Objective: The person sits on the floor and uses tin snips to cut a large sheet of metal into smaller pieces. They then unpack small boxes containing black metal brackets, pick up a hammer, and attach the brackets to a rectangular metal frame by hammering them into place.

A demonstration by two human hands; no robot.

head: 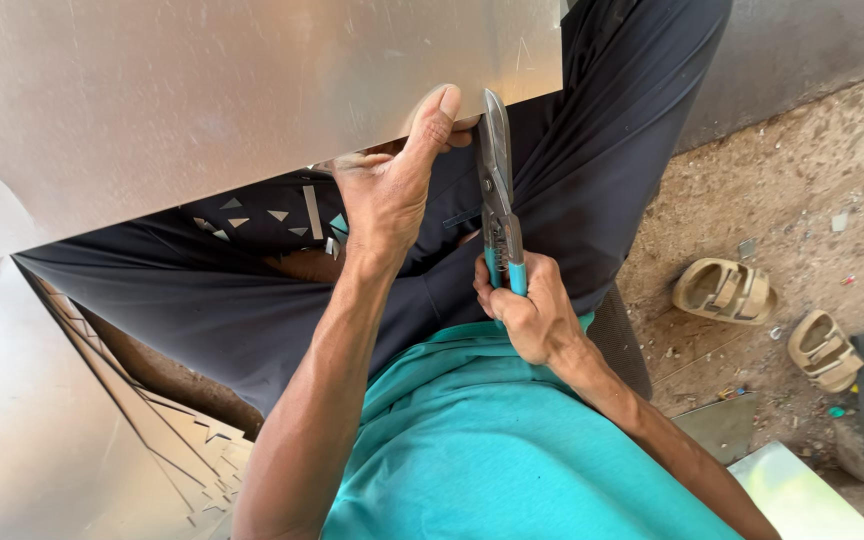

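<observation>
Sheet metal [232, 90], a large shiny panel, lies across the person's lap, covering the upper left of the view, its lower edge running over dark trousers [202, 290]. Left hand [387, 195] pinches that edge, thumb flat on top and the other fingers tucked underneath, so this grip is closed on the sheet. Right hand [532, 315] is wrapped tight round the teal handles of the snips [497, 190], whose grey blades point up and meet the sheet's edge just beside the left thumb; the blades look nearly closed. Small triangular and strip offcuts [272, 218] lie on the trousers below the edge. More cut sheet [167, 440] lies lower left with a notched border. Two tan sandals [727, 290] sit on the dirt floor [782, 180] to the right, well apart from the hands
</observation>
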